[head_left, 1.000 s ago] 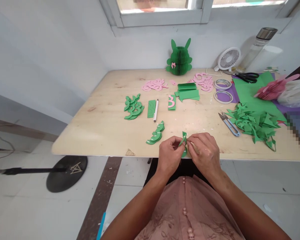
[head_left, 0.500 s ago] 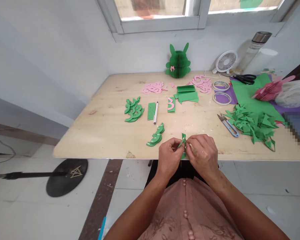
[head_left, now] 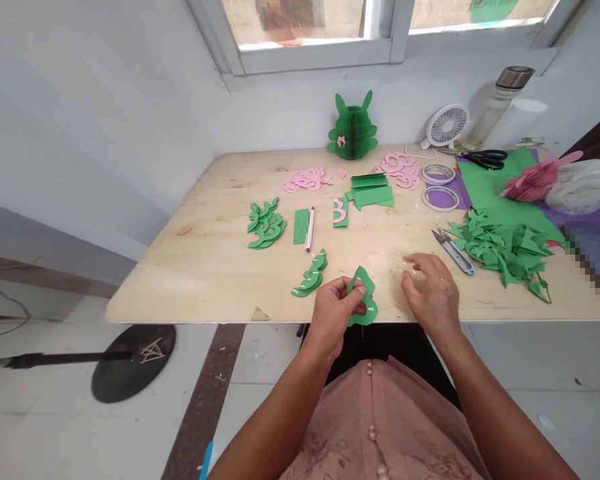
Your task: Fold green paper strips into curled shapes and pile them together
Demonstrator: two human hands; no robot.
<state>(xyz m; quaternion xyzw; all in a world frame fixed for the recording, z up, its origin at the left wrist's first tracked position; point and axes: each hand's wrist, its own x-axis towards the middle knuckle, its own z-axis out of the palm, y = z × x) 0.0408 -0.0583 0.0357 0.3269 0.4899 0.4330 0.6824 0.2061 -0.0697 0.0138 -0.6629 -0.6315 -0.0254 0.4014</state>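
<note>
a dusty-pink cloth blouse with round, beadlike buttons is nearest. the left hand is clamped on a green paper cutout, nearer and to the right of the white pen. this thin cutout has soft lobes along its edge and short white strips on its face. the right hand is apart from it, farther right of the pen, over the pale, wood-grained desk; its fingers curve loosely, thumb and fingertips parted. whether a tiny scrap clings there, i cannot tell.

just nearer than the pen, scalloped green pieces overlap in a fan, also bearing white strips. well to the right of the pen, blue-handled snips with pointed blades lie beside a crumpled heap of spiky green scraps. the pen, slim and smooth, lies along a flat green rectangle on its left, with a pile of curved green cutouts farther left. near its right, a green card bears a pink scalloped piece.

beyond the pen lie thin, curling pink cutouts; to their right, folded green strips and white tape rolls. farther beyond the pen, to its right, stand a green paper rabbit with a pleated honeycomb body and a small white fan with a round grille.
</note>
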